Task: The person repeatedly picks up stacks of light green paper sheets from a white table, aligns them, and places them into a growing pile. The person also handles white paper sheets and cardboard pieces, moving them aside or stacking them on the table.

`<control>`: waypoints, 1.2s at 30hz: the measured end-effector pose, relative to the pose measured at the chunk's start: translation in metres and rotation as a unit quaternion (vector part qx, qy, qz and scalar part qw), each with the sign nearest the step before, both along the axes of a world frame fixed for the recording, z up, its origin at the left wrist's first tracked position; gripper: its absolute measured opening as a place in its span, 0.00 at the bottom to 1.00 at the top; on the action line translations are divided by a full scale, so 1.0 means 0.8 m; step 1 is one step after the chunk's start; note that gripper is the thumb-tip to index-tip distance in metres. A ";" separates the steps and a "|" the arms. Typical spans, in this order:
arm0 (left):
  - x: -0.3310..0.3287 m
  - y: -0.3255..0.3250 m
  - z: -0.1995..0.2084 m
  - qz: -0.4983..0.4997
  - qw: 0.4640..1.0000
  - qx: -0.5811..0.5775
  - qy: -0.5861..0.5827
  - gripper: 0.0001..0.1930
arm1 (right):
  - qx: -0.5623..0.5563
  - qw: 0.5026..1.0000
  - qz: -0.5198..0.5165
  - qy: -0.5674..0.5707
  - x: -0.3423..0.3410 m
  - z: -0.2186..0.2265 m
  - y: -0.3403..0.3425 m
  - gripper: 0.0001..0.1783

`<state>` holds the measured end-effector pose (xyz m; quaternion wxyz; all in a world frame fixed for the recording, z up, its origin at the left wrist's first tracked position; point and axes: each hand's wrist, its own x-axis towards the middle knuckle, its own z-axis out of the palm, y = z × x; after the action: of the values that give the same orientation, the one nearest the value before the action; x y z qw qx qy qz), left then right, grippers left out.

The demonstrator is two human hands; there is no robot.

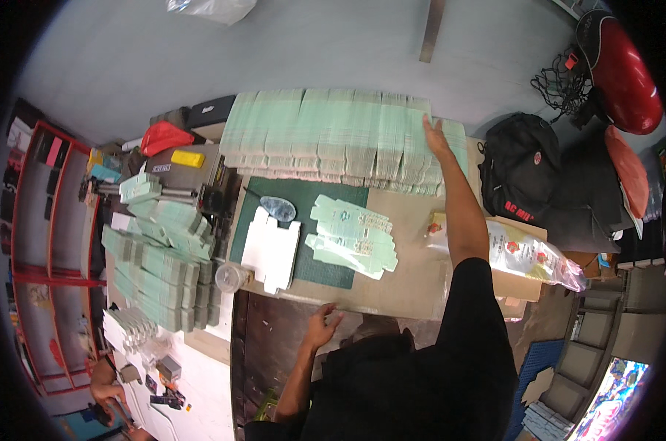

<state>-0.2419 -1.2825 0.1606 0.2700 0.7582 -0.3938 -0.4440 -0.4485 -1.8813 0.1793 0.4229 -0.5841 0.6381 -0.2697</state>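
Observation:
My right hand (436,137) is stretched far forward, fingers apart, at the right end of a long row of flat pale-green printed cartons (325,132) packed on edge. It looks to be touching them, but the contact is hard to make out. Close to the table's front edge is my left hand (322,328), fingers loosely apart and holding nothing. Between my hands, unfolded pale-green carton blanks (353,235) lie partly on a dark green cutting mat (322,277). Left of them are white carton blanks (270,253) with a dark oval object (278,209) at their top.
A clear plastic cup (230,278) stands at the table's left edge. Bundled green cartons (156,272) pile up further left. Right of my arm lie a printed plastic package (524,253) and a black backpack (522,162). Another person (111,389) is at the lower left.

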 end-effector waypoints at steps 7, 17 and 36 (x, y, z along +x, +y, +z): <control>0.009 0.280 -0.113 0.297 0.955 0.008 0.009 0.26 | -0.257 0.966 -0.029 -0.030 -0.001 -0.022 0.290 0.42; -0.285 0.702 -0.201 0.762 0.615 0.088 0.184 0.17 | 0.170 0.878 0.447 -0.014 0.013 -0.214 0.872 0.42; -0.472 0.884 -0.282 0.871 0.399 0.061 0.281 0.24 | 0.249 0.544 0.647 0.474 0.227 -0.346 1.129 0.25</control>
<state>-0.6195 -0.5751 -0.0648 0.5589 0.5370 0.6061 -0.1787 -0.2673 -0.9779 -0.0977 0.2472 -0.7529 0.2364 0.5623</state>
